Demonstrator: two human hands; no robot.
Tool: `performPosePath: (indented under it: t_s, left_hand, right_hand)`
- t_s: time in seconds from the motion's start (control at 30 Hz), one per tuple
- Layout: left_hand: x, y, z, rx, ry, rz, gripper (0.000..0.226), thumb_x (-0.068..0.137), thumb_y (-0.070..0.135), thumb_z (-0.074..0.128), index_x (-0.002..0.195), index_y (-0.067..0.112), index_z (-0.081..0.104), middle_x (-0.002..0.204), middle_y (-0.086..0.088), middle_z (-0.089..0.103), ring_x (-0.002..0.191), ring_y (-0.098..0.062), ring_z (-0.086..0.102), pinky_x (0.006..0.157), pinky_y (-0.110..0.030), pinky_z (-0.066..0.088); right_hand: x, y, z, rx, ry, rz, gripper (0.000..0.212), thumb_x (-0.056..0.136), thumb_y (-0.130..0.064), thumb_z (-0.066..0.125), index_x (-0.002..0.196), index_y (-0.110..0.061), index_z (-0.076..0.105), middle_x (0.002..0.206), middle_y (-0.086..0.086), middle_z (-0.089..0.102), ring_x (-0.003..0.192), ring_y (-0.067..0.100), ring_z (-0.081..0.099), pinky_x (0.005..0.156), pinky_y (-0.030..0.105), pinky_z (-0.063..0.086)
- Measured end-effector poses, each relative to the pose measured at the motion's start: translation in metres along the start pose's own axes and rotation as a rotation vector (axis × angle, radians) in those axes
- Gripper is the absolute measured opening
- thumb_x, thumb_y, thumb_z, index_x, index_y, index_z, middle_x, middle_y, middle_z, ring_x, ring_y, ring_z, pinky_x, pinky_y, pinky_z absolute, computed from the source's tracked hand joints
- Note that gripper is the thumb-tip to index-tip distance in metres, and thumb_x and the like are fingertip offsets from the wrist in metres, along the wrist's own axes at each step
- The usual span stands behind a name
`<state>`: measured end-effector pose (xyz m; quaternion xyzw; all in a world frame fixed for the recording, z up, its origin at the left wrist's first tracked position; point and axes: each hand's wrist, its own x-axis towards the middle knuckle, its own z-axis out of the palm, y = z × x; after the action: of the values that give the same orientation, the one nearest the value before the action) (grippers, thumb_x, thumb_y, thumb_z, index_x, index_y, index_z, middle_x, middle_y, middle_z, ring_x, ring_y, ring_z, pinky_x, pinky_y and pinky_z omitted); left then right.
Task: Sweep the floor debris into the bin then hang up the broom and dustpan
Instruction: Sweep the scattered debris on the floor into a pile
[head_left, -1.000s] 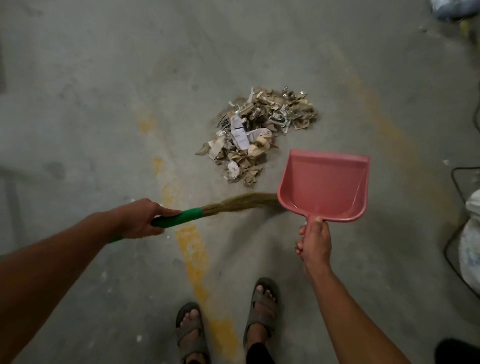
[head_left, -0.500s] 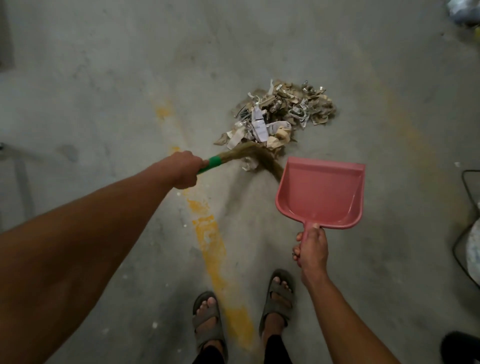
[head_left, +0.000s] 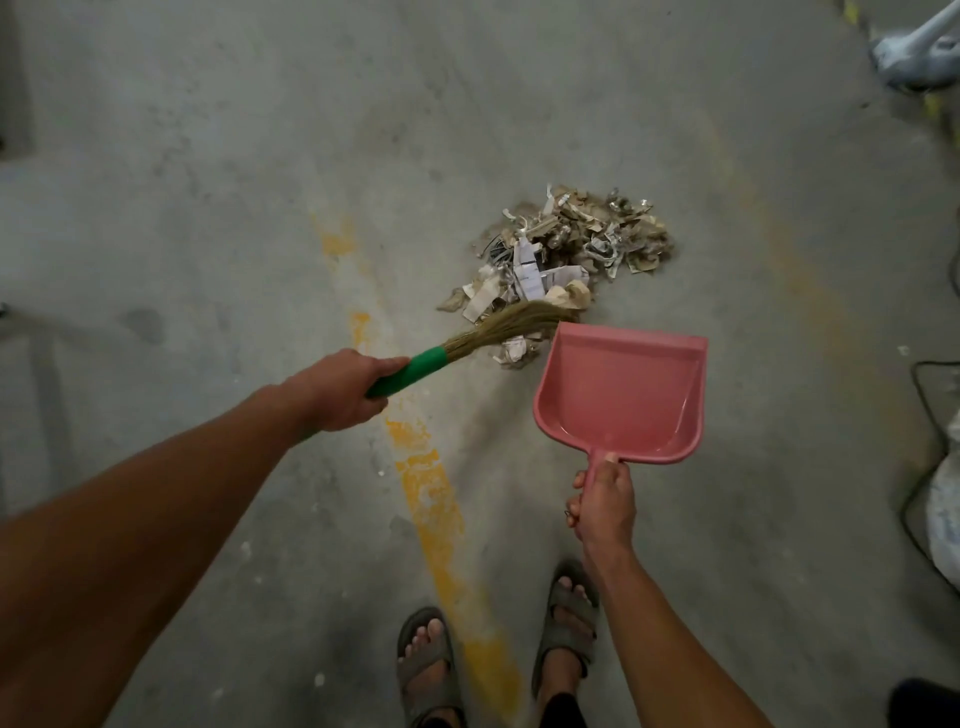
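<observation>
Fingers of the left hand (head_left: 340, 389) wrap the broom (head_left: 467, 340), arm outstretched, bristles touching the debris (head_left: 561, 254) at centre. Right hand (head_left: 602, 501) grips the dustpan (head_left: 621, 397) below it. Print on scraps unreadable.

Bare concrete floor (head_left: 218, 156) is lying open across the upper left and centre of the frame. The debris pile (head_left: 561, 260) is blocking the middle, with the broom (head_left: 498, 327) bristles and pink dustpan (head_left: 621, 395) crowding its lower edge. A black cable (head_left: 919, 395) and white sack (head_left: 945, 519) are narrowing the right edge.
</observation>
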<state>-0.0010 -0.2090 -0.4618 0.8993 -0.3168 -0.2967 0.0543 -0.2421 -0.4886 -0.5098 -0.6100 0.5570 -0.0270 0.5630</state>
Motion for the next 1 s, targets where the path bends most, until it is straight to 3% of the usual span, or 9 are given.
performPosePath:
  t_s: [0.17,0.33,0.53,0.67,0.73,0.8,0.87,0.93,1.0]
  left_hand:
    - [-0.010,0.022,0.019,-0.484,0.031,-0.124,0.083,0.101,0.023,0.065,0.166,0.024,0.013,0.126,0.000,0.062,0.058,-0.015,0.070,0.058,-0.022,0.055]
    - [0.009,0.050,0.039,-0.814,0.030,-0.253,0.085,0.099,0.013,0.062,0.166,0.024,0.010,0.098,-0.012,0.072,0.075,-0.024,0.072,0.076,-0.036,0.059]
    - [0.044,0.102,0.045,-0.901,0.065,-0.270,0.065,0.091,0.029,0.064,0.150,0.024,0.039,0.114,-0.006,0.063,0.089,-0.016,0.061,0.073,-0.028,0.047]
    - [0.073,0.152,0.056,-0.993,0.149,-0.270,0.039,0.103,0.039,0.059,0.137,0.022,0.051,0.110,-0.003,0.065,0.089,-0.009,0.061,0.074,-0.027,0.047]
    - [0.091,0.174,0.061,-1.047,0.148,-0.284,0.041,0.099,0.054,0.054,0.131,0.028,0.055,0.110,-0.007,0.066,0.092,-0.017,0.067,0.080,-0.032,0.054]
    - [0.110,0.197,0.063,-1.103,0.101,-0.328,0.038,0.094,0.061,0.049,0.124,0.039,0.057,0.114,-0.014,0.063,0.093,-0.023,0.071,0.084,-0.036,0.059]
    - [0.129,0.221,0.063,-1.065,0.096,-0.334,0.034,0.091,0.065,0.043,0.116,0.046,0.057,0.118,-0.007,0.057,0.108,-0.025,0.062,0.099,-0.045,0.051]
    - [0.144,0.243,0.054,-0.975,0.108,-0.325,0.038,0.091,0.060,0.037,0.117,0.039,0.056,0.125,0.005,0.043,0.125,-0.022,0.039,0.110,-0.050,0.035]
    - [0.156,0.260,0.042,-0.937,0.116,-0.338,0.050,0.092,0.054,0.035,0.134,0.035,0.054,0.135,0.007,0.033,0.133,-0.021,0.029,0.114,-0.050,0.027]
  right_hand:
    - [-0.001,0.004,0.012,-0.039,-0.011,0.035,0.046,0.113,-0.048,0.034,0.098,-0.011,0.058,0.082,0.009,0.062,0.054,0.019,0.052,0.041,0.025,0.042]
    - [0.012,-0.001,0.017,-0.039,-0.069,0.141,0.050,0.112,-0.050,0.035,0.099,-0.009,0.061,0.079,0.008,0.065,0.057,0.019,0.053,0.041,0.020,0.033]
    - [0.027,-0.020,0.034,0.238,-0.221,0.241,0.020,0.110,-0.038,0.057,0.110,-0.020,0.049,0.063,-0.006,0.065,0.058,0.015,0.065,0.043,0.019,0.031]
    - [0.043,-0.043,0.046,0.434,-0.362,0.270,0.060,0.091,-0.024,0.085,0.140,-0.016,0.050,0.113,0.000,0.078,0.089,0.027,0.080,0.069,0.039,0.059]
    - [0.055,-0.060,0.049,0.528,-0.394,0.269,0.071,0.085,-0.020,0.090,0.143,-0.012,0.051,0.123,0.010,0.076,0.098,0.033,0.079,0.074,0.041,0.064]
    - [0.072,-0.079,0.046,0.601,-0.375,0.266,0.072,0.079,-0.023,0.094,0.137,-0.005,0.055,0.098,0.009,0.077,0.072,0.024,0.074,0.057,0.030,0.056]
    - [0.095,-0.094,0.038,0.607,-0.325,0.270,0.048,0.082,-0.021,0.091,0.118,-0.005,0.063,0.066,0.001,0.058,0.044,0.008,0.047,0.041,0.021,0.037]
    - [0.116,-0.106,0.027,0.581,-0.304,0.273,0.026,0.087,-0.017,0.087,0.098,-0.010,0.064,0.058,-0.003,0.043,0.040,0.005,0.033,0.037,0.020,0.030]
    - [0.133,-0.114,0.017,0.559,-0.302,0.249,0.028,0.087,-0.014,0.087,0.086,-0.013,0.058,0.059,-0.001,0.041,0.041,0.006,0.033,0.036,0.020,0.029]
